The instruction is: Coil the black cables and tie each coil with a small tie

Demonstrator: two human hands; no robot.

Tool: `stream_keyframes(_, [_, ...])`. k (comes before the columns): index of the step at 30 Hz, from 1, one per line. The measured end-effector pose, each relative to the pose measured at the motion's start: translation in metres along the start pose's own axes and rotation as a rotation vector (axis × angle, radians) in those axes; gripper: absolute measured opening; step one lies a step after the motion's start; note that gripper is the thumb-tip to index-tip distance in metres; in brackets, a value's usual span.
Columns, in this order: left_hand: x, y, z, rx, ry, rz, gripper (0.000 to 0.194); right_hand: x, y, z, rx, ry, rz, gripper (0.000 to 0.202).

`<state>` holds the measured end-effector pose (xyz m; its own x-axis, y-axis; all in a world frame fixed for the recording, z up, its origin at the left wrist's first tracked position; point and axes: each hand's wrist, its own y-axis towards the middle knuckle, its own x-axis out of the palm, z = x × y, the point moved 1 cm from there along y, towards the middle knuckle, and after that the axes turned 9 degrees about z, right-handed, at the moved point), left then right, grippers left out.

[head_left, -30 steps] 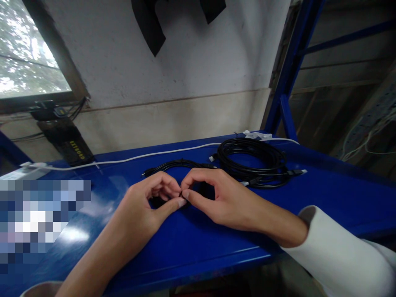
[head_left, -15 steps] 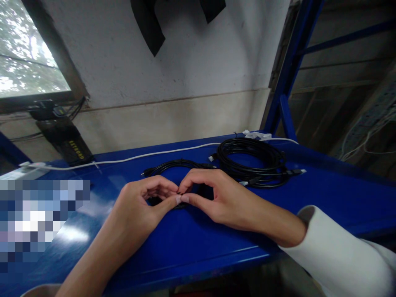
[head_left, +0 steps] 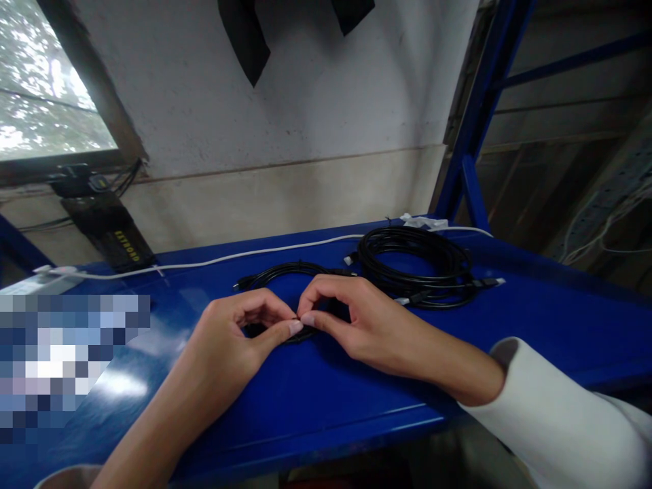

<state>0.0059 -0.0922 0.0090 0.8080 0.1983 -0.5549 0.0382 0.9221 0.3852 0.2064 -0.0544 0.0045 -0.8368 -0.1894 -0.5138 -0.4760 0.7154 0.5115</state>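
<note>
A small coil of black cable (head_left: pixel 285 268) lies on the blue table, partly covered by my hands. Over its near side, my left hand (head_left: pixel 244 322) pinches with thumb and index finger. My right hand (head_left: pixel 351 312) pinches right beside it, the fingertips of both hands touching. Whatever sits between the fingertips is too small and too covered to make out. To the right of my hands rests a larger coil of black cable (head_left: pixel 412 261) whose plugs carry clear caps.
A white cord (head_left: pixel 244 254) runs along the back of the blue table (head_left: pixel 326 407). At the left stand a dark bottle (head_left: pixel 106 224) and a white power strip (head_left: pixel 41 278). A blue metal post (head_left: pixel 473 136) rises at the back right.
My right fingertips have shifted slightly and closed in further on the left ones. Both coils stay in place.
</note>
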Motion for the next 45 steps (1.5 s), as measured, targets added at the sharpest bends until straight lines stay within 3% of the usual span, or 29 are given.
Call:
stream_keyframes(13, [0.002, -0.003, 0.002, 0.085, 0.015, -0.060, 0.013, 0.002, -0.001, 0.007, 0.007, -0.044, 0.006, 0.009])
stream_keyframes(28, [0.001, -0.002, -0.002, 0.048, -0.049, 0.000, 0.004, 0.001, 0.000, -0.003, 0.007, 0.107, 0.066, 0.003])
stream_keyframes(35, [0.000, -0.003, -0.002, 0.049, -0.045, -0.047, 0.006, 0.001, 0.000, 0.000, -0.008, 0.141, 0.056, 0.006])
stream_keyframes(45, [-0.001, -0.003, -0.001, 0.028, -0.014, -0.018, 0.010, 0.001, 0.000, 0.003, 0.009, 0.150, 0.073, 0.005])
